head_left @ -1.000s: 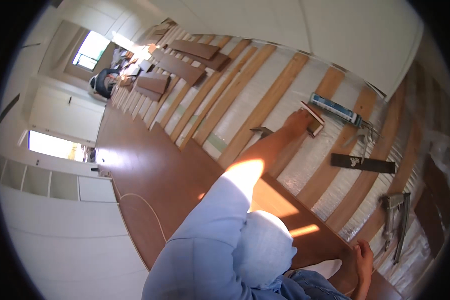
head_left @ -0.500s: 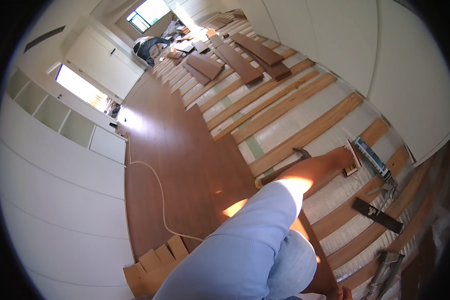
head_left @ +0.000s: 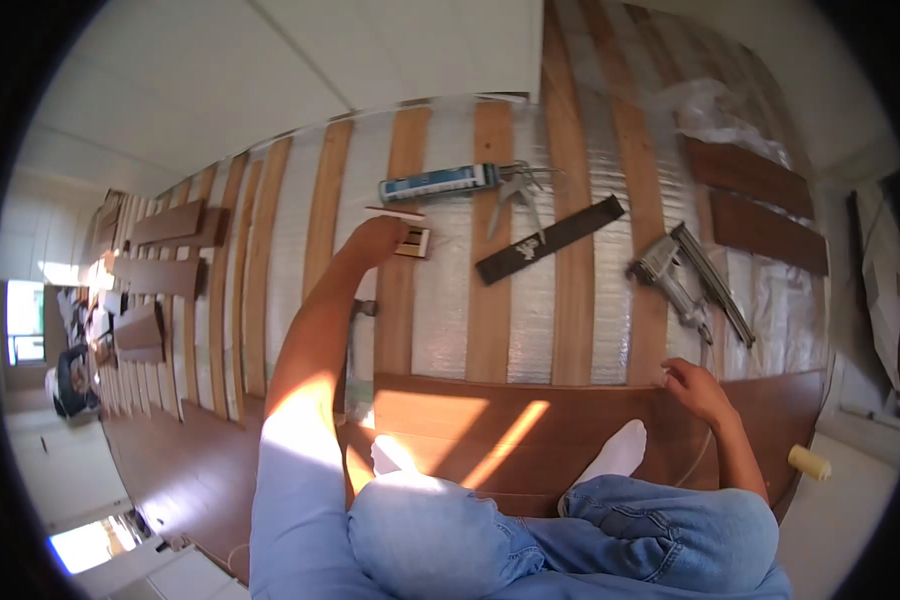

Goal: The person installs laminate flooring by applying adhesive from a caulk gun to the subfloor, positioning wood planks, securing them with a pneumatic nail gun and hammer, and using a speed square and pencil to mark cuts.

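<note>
A small pale-edged box [head_left: 417, 243] is gripped by the left hand [head_left: 378, 240] over a wooden batten [head_left: 395, 325], a blue sealant tube [head_left: 440, 183] at its one o'clock, a hammer [head_left: 367, 307] at seven, a nail gun [head_left: 660, 265] at three; at four o'clock, the right hand [head_left: 698, 388] has its fingers loosely parted.

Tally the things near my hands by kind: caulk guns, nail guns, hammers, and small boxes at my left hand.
Caulk gun: 1
Nail gun: 1
Hammer: 1
Small box at your left hand: 1
Total: 4
</note>
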Motion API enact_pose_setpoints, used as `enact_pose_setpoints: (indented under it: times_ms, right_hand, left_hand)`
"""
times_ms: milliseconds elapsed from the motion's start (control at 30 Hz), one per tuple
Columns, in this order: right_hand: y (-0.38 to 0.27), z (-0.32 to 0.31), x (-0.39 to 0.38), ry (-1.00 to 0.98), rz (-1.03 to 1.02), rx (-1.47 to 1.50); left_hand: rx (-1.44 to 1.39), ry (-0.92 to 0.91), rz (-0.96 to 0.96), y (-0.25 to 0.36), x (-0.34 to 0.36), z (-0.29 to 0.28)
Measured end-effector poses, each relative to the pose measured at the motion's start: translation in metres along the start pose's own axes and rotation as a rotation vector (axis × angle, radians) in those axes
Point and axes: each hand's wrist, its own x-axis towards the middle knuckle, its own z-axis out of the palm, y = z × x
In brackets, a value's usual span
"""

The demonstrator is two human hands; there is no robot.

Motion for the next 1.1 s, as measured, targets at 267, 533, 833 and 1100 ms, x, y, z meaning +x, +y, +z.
enact_pose_setpoints:
  times_ms: [267, 533, 833, 1100]
  right_hand:
    - [0.068, -0.007, 0.058, 0.610, -0.144, -0.321]
    - [0.067, 0.014, 0.146, 0.419, -0.148, -0.209]
    - [0.004, -0.058, 0.092, 0.404, 0.015, 0.020]
    - [-0.030, -0.120, 0.015, 0.376, -0.052, 1.479]
  left_hand:
    - [0.073, -0.051, -0.042, 0.085, -0.049, -0.113]
    - [-0.617, -0.282, -0.190, 0.217, 0.016, -0.164]
    - [-1.382, 0.234, -0.277, 0.374, 0.090, -0.103]
    - [-1.573, 0.170, -0.341, 0.456, 0.096, -0.087]
